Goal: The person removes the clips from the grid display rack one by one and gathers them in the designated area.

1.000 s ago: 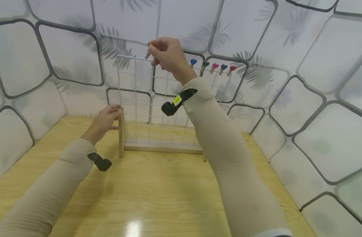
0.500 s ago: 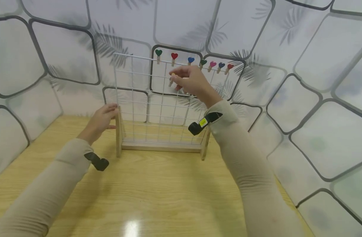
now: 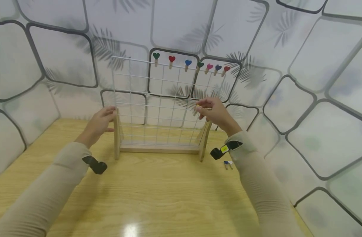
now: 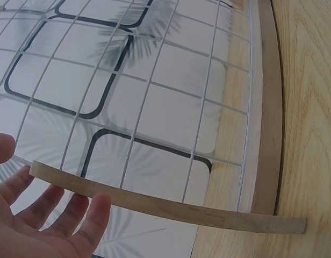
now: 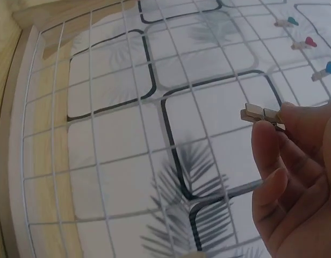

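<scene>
Pinching clip [image 3: 195, 111] nr R edge of rack [image 3: 159, 149], R hand [image 3: 215, 112] has headroom.

Pale walls [image 3: 65, 56] printed with rounded, dark-outlined panels and grey fern leaves [image 3: 107, 47] enclose the back and sides of a yellowish wood-grain table [image 3: 157, 191], whose glossy top reflects a bright patch of light [image 3: 130, 230]

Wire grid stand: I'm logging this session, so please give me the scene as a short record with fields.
Left hand: touches the wooden upright
Right hand: pinches a wooden clip in front of the grid, its top mostly hidden
Top wire: seven heart clips; left to right green, red, blue, green, pink, dark blue, red
Table: a blue clip and a white clip, to the grid's right
</scene>
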### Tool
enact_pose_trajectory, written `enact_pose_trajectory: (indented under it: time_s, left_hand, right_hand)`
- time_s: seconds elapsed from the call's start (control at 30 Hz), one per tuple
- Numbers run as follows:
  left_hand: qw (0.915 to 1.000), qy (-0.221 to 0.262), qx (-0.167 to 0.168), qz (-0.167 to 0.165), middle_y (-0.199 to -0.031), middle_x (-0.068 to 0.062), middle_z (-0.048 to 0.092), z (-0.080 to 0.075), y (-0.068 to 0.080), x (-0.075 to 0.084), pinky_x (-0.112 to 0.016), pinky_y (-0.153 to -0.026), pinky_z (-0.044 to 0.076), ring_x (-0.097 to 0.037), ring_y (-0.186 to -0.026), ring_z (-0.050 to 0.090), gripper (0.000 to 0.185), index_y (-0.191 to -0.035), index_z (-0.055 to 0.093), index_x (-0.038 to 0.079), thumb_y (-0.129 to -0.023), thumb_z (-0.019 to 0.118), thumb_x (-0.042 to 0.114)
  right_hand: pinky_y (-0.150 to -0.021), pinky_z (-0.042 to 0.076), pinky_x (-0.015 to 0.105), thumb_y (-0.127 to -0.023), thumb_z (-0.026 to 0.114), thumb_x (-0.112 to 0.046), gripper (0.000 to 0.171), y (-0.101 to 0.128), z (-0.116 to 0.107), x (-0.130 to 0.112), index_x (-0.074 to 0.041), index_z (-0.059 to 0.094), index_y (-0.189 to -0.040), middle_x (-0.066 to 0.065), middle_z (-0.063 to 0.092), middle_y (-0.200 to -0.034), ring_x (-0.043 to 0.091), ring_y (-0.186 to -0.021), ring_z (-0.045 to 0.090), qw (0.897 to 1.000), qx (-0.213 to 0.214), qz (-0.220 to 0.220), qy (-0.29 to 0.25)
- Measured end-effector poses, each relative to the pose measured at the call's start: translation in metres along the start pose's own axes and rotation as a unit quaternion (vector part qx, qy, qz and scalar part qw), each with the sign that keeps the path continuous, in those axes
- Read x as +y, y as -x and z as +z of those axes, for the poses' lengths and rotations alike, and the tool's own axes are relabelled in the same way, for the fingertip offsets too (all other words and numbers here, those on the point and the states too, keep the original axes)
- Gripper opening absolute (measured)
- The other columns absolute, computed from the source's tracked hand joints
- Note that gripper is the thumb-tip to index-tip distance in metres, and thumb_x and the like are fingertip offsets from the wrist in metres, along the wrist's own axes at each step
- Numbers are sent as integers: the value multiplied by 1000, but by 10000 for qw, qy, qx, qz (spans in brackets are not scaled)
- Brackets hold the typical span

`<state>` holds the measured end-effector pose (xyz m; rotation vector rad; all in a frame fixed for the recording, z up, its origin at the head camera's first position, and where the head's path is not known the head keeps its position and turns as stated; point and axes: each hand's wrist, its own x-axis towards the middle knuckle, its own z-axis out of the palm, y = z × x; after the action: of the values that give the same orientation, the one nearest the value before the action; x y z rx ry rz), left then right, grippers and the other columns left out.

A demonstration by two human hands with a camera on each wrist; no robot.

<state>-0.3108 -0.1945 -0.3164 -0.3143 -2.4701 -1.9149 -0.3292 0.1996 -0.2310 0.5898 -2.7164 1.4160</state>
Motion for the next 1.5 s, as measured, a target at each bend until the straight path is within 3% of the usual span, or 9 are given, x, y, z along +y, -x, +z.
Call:
enact_pose_trajectory:
  time_s: [0.2,0.43,0.63,0.83,1.1,1.33,1.5]
  left_hand:
    - [10000,-7,4,24,-147,-24,12,0,1,1,-54,-92,38,-42,-129,22,57,-145,14,2,-100,32,32]
    - [9999,-79,-68,48,-147,-23,10,0,2,1,-55,-93,37,-42,-129,21,58,-145,12,2,-100,31,33]
    - [9999,-85,-103,71,-147,-24,11,0,0,3,-54,-92,38,-43,-128,23,58,-145,13,1,-100,32,33]
    - [9999,-29,-144,70,-147,-25,11,0,0,3,-54,-92,38,-43,-128,24,58,-144,13,0,-100,33,32]
    - [9996,-25,-263,36,-148,-23,9,-2,1,-2,-54,-92,38,-41,-129,22,60,-146,10,4,-99,33,35]
    - [9997,11,-259,35,-147,-23,11,-1,-3,-3,-53,-92,39,-41,-128,24,60,-146,12,5,-99,34,34]
    - [9996,-50,-263,25,-147,-22,12,-3,-1,-2,-53,-92,38,-41,-127,25,59,-146,11,5,-99,34,34]
  right_hand:
    - [-49,46,28,-90,60,-23,29,21,-7,39,-2,58,-109,15,63,-97,35,-76,60,9998,158,112,-2]
    - [-54,47,29,-91,58,-20,32,43,-14,84,1,56,-114,17,61,-103,18,-71,62,9981,263,549,-100]
    - [-52,44,28,-91,58,-25,35,64,-23,125,0,57,-116,9,64,-93,15,-70,62,9938,454,965,-303]
    - [-54,47,27,-92,56,-21,38,87,-29,161,4,51,-120,18,61,-103,12,-70,61,9885,559,1276,-589]
    - [-58,49,34,-93,55,-23,42,113,-32,195,6,49,-123,17,60,-106,13,-75,60,9825,607,1651,-608]
    - [-59,49,31,-92,56,-26,47,129,-35,216,5,47,-125,6,59,-95,14,-75,58,9719,800,2127,-616]
    - [-60,48,29,-93,54,-27,49,132,-35,226,7,45,-127,8,59,-99,16,-78,57,9688,776,2320,-407]
